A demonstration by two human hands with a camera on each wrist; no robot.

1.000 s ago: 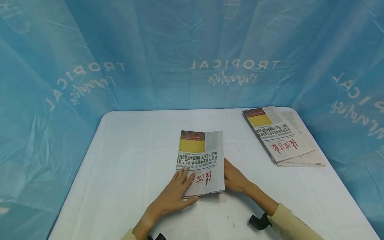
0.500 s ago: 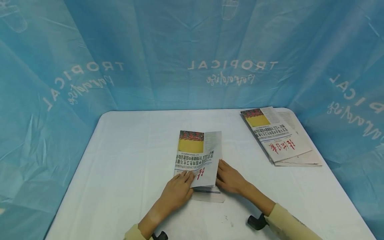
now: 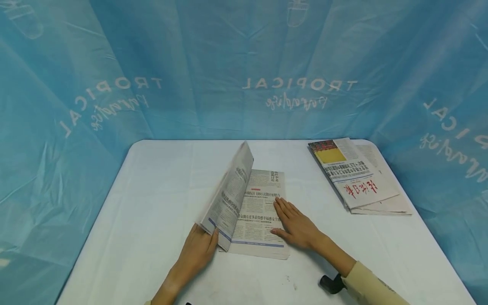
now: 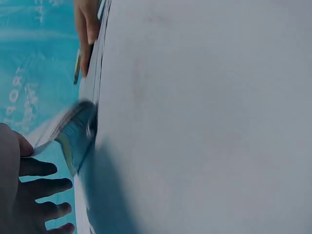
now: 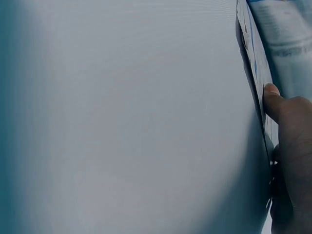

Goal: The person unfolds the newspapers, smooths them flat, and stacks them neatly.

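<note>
One newspaper (image 3: 261, 220): it lay near the middle of the white table (image 3: 164, 182), its right part flat, with columns of print and a blue line by the near edge; its left leaves (image 3: 228, 199) stood tilted up toward the left. Your left hand (image 3: 198, 248) held those leaves at their near left corner, the paper edge pinched between thumb and forefinger, the other fingers (image 4: 56, 186) spread apart. Your right hand (image 3: 299, 226) rested on the flat page at its right edge, fingers straight and close together, thumb apart from them. One newspaper stack (image 3: 354, 173): far right, well apart from yours, red lettering and a yellow picture on top. One black fitting (image 3: 331, 284): beside your beige right sleeve (image 3: 367, 281). One blue curtain (image 3: 209, 112), white-lettered: beyond the table's far edge and along both sides.
</note>
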